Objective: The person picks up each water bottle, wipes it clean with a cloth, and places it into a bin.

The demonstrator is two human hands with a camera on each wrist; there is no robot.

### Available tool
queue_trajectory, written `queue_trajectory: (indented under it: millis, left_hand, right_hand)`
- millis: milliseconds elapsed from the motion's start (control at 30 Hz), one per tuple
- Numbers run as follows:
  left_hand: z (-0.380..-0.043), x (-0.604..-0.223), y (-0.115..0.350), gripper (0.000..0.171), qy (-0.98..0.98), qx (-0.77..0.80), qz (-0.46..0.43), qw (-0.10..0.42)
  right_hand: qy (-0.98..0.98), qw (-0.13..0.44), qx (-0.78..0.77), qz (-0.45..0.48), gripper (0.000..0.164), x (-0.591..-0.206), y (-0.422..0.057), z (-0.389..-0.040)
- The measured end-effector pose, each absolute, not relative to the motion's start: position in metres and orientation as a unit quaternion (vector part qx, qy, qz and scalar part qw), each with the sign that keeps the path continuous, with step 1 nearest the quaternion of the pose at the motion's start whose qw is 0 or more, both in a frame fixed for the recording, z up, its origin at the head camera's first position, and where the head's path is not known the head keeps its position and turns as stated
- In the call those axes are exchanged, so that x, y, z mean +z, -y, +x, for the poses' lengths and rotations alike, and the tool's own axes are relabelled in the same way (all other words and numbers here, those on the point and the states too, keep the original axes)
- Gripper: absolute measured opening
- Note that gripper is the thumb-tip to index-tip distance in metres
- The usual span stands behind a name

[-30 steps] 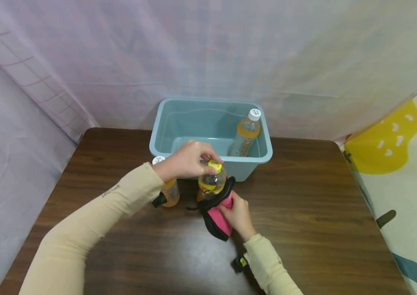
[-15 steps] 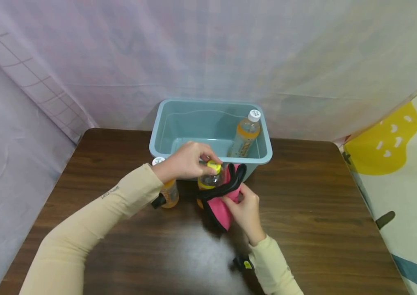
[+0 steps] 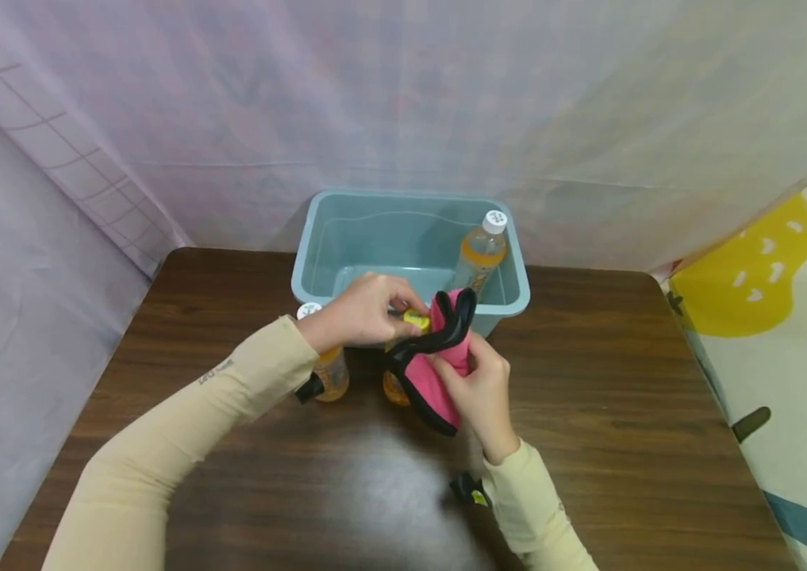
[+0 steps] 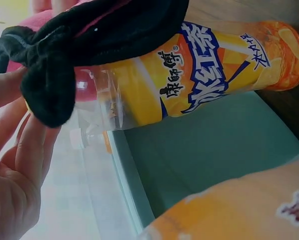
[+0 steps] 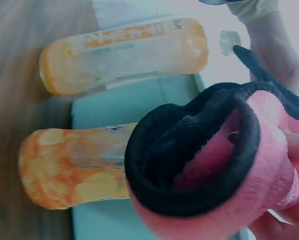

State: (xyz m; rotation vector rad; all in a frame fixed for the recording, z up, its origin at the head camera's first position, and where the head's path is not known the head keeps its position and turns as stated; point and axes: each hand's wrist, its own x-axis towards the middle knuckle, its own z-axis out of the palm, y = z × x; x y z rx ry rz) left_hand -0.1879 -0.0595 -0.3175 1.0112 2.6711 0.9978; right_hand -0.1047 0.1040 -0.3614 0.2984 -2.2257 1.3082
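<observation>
My left hand point(image 3: 376, 308) pinches the yellow cap point(image 3: 416, 320) of an iced tea bottle point(image 4: 159, 85), which stands on the table in front of a blue-green plastic bin point(image 3: 324, 301). In my right hand point(image 3: 478, 388) is a bunched pink plush cloth point(image 5: 274, 145) with thick black edging, gripped between thumb and fingers. The cloth lies against the bottle's upper right side and hides much of it in the head view. Its folds reach up to my left fingertips in the left wrist view.
A white-capped bottle of orange drink point(image 3: 332, 369) stands left of the held bottle, partly behind my left wrist. Another white-capped bottle point(image 3: 482, 254) leans inside the bin's right end. The brown wooden table point(image 3: 589, 412) meets hanging curtains point(image 3: 410, 95) at the back.
My right hand has moved the cloth upward along the bottle, from its lower body to the neck and cap. My left hand keeps its pinch on the cap.
</observation>
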Motion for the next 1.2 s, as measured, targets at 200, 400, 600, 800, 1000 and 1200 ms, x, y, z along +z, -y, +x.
queue_trajectory:
  millis: [200,400,600,800,1000,1200]
  left_hand:
    - [-0.187,-0.318,0.058,0.019,-0.883,0.328,0.332,0.061]
    - [-0.186,-0.317,0.059,0.018,-0.881,0.326,0.337,0.056]
    - [-0.184,-0.318,0.059,0.017,-0.879,0.323,0.348,0.036]
    - [-0.184,-0.324,0.058,0.017,-0.859,0.347,0.376,-0.004]
    - [-0.183,-0.329,0.055,0.016,-0.837,0.376,0.395,-0.048]
    - [-0.182,-0.327,0.056,0.015,-0.853,0.336,0.396,-0.058]
  right_hand:
    - [0.822,0.288,0.479,0.112,0.024,-0.401,-0.11,-0.107]
    - [0.819,0.272,0.494,0.104,0.023,-0.441,-0.116,-0.112]
    - [0.851,0.218,0.47,0.092,0.023,-0.468,-0.119,-0.116]
    - [0.876,0.164,0.447,0.075,0.027,-0.484,-0.122,-0.117]
    - [0.874,0.155,0.454,0.074,0.028,-0.485,-0.123,-0.117]
    - [0.873,0.151,0.458,0.078,0.03,-0.483,-0.126,-0.116]
